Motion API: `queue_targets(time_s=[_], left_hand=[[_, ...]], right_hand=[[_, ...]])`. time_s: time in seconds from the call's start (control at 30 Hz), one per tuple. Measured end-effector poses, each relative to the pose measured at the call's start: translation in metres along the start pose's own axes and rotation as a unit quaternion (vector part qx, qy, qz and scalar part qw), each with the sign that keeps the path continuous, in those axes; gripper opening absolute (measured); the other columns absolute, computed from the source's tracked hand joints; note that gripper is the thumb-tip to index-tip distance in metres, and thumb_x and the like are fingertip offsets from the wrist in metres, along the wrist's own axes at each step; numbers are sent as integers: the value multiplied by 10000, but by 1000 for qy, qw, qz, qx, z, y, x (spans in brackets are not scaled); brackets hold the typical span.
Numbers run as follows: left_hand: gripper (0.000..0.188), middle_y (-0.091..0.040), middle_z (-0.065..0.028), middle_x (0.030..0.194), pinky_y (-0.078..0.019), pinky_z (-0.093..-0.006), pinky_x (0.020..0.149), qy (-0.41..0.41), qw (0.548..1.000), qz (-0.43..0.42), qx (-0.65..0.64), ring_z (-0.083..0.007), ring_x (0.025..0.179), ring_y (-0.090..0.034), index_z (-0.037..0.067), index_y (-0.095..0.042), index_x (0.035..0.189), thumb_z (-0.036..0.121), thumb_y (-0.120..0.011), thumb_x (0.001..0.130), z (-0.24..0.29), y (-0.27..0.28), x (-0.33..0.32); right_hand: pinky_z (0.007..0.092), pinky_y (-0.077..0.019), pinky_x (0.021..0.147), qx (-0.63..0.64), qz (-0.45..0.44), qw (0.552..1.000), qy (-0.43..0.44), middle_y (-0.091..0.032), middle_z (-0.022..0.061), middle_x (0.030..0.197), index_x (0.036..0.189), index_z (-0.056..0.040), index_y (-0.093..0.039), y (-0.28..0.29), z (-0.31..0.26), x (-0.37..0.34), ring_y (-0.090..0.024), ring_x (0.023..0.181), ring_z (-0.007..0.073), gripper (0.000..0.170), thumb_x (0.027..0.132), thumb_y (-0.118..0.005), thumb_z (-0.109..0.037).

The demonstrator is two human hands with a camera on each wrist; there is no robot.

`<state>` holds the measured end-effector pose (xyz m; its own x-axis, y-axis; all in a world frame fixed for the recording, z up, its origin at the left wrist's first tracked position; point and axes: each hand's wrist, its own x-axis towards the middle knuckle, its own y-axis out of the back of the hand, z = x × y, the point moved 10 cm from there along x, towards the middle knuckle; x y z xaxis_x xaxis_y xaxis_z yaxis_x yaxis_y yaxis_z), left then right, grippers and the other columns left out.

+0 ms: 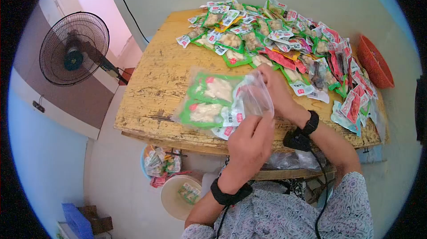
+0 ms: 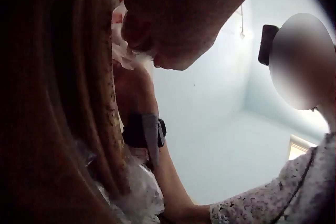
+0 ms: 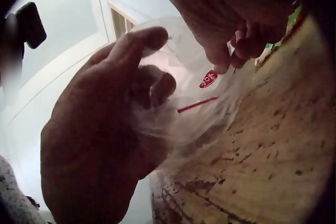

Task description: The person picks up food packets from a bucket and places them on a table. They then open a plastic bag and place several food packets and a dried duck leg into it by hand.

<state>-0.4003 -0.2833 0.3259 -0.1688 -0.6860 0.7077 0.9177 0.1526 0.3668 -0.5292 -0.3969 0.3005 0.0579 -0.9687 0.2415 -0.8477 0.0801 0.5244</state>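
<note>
A clear plastic bag (image 1: 255,99) lies over the front of the yellow wooden table, its mouth toward the right. Inside it are green-edged packets of pale food (image 1: 218,88), with a white label end and small red spots. My left hand (image 1: 249,145) grips the near side of the bag's mouth between thumb and curled fingers. At the far side of the mouth, my right hand (image 1: 278,88) pinches the film. In the right wrist view, the bag's film (image 3: 202,111) stretches between the two hands, and a red printed mark shows through it.
A heap of food packets (image 1: 262,36) covers the back and right of the worn table (image 1: 147,92). A red basket (image 1: 376,61) leans by the wall. Below stand a white bucket (image 1: 171,199) and a blue basin (image 1: 143,161) with packets. A fan (image 1: 73,54) stands left.
</note>
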Motion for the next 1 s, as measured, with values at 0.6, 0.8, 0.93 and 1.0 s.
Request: queue_targets(time_s=[0.6, 0.8, 0.93, 1.0], left_hand=[[317, -636, -140, 1067, -475, -427, 863, 68, 973, -25, 219, -330, 986, -578, 25, -675, 1146, 44, -712, 831, -66, 91, 0], [475, -633, -125, 1067, -464, -431, 895, 39, 971, -70, 226, -324, 1008, -566, 53, -677, 1206, 157, -798, 759, -61, 95, -3], [634, -630, -119, 1122, -466, -440, 903, -15, 960, -115, 256, -332, 1032, -562, 75, -665, 1246, 238, -869, 668, -56, 90, 0], [672, -626, -119, 1151, -463, -447, 912, -19, 963, -119, 242, -334, 1035, -562, 81, -662, 1253, 261, -885, 646, -55, 86, 0]], right_hand=[[250, -464, 653, 139, -171, 973, -64, -656, -32, 794, 1000, -54, -718, -14, -2, -55, -562, 740, 55, 200, 868, -768, -196], [298, -492, 695, 66, -115, 991, 3, -685, 35, 880, 1001, -72, -722, -15, 0, -43, -606, 767, 132, 209, 859, -766, -219], [324, -509, 742, 93, -82, 990, 62, -689, 59, 946, 961, -72, -719, -16, -16, -40, -632, 812, 169, 154, 873, -743, -196], [341, -514, 752, 67, -70, 986, 132, -685, 68, 930, 921, -65, -711, -16, -19, -40, -646, 822, 196, 147, 864, -744, -196]])
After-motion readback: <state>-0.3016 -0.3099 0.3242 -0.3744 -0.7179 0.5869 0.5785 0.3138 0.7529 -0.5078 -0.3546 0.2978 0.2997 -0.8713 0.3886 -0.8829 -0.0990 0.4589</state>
